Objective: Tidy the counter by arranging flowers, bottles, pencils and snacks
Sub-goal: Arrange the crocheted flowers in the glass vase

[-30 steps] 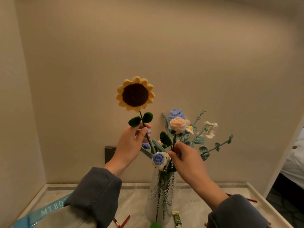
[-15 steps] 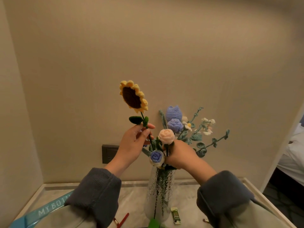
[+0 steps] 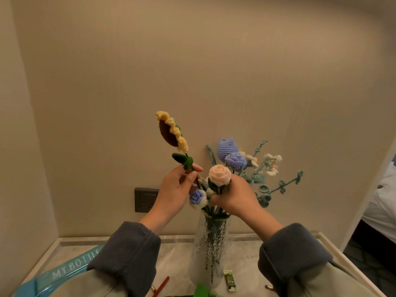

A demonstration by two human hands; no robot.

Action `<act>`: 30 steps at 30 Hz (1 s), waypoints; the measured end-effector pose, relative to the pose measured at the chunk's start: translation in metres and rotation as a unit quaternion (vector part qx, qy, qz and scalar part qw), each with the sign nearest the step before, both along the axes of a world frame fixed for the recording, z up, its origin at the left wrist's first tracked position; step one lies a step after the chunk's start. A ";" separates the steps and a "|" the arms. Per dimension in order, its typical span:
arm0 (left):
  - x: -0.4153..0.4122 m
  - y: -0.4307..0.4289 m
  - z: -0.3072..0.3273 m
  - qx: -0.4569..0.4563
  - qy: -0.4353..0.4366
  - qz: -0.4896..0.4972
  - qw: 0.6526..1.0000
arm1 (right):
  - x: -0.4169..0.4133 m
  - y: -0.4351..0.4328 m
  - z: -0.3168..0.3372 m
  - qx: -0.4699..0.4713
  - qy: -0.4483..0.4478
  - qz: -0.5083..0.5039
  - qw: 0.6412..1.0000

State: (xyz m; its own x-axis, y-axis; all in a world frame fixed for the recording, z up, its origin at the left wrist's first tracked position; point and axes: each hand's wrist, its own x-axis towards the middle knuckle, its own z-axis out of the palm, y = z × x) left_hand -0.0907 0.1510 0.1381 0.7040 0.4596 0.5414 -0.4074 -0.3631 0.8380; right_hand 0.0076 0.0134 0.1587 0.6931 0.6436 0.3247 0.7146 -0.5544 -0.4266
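One crocheted sunflower (image 3: 171, 130) | yellow petals, leaning left | peach rose (image 3: 220, 177) nearby

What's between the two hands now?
In the head view, a small blue-and-white crochet rose sits between the left hand, holding the yellow crochet sunflower, and the right hand, gripping the peach crochet rose, above the clear glass vase.

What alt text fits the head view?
A person's left hand pinches a sunflower by its stem while the right hand grips a pink rose, both above a glass vase of knitted flowers on a counter. A teal bottle, a red pencil and a green snack packet lie nearby.
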 end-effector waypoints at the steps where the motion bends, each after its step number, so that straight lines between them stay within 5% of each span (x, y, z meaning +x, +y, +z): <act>1: 0.001 0.000 -0.003 0.006 0.010 -0.003 1.000 | 0.001 0.000 0.001 0.024 0.005 0.000 1.000; 9: 0.002 0.001 -0.002 0.002 -0.011 0.043 0.999 | -0.004 -0.001 -0.001 0.108 0.046 0.009 0.993; 18: 0.003 -0.002 -0.005 0.058 0.058 0.012 0.997 | -0.006 0.000 0.001 0.084 0.040 0.002 0.996; 24: -0.002 -0.003 0.020 0.085 -0.031 0.029 0.995 | -0.007 0.001 0.003 0.093 0.039 0.001 0.995; 30: 0.006 -0.005 0.004 0.137 0.042 0.003 0.990 | -0.010 0.001 0.004 0.127 0.031 -0.007 0.991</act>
